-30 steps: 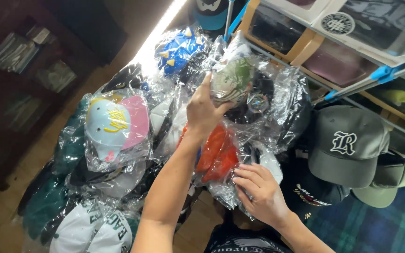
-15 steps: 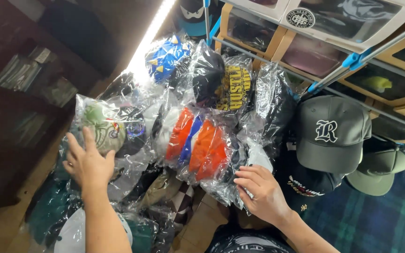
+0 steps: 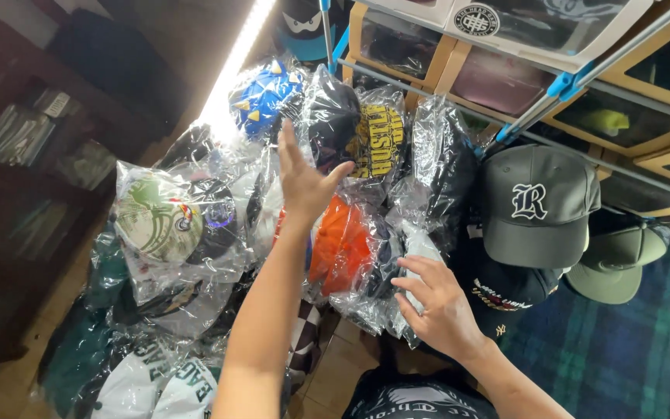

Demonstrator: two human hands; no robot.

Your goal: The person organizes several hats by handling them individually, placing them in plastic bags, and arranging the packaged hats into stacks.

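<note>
1. Left hand (image 3: 302,180), centre of the frame: fingers spread wide and holding nothing, raised before the black cap with yellow lettering in a clear plastic bag (image 3: 362,136) at upper centre.
2. Right hand (image 3: 441,306), lower centre right: fingers loosely open, tips touching the clear wrap of the bagged orange cap (image 3: 340,244); nothing is gripped.
3. Handling, as judged: the bagged caps look light, with soft crowns and stiffer brims; the film looks slippery and crinkly, so a hold across the brim or crown through the bag seems surest.
4. Surroundings: a bagged cream-and-green patterned cap (image 3: 160,221) lies at left, a bagged blue cap with yellow spikes (image 3: 261,93) at upper left, an unbagged grey cap with a white emblem (image 3: 533,213) at right.
5. Room: bags overlap closely; bare wooden floor (image 3: 343,365) shows at bottom centre, and shelving with blue clips (image 3: 564,81) borders the upper right.
</note>
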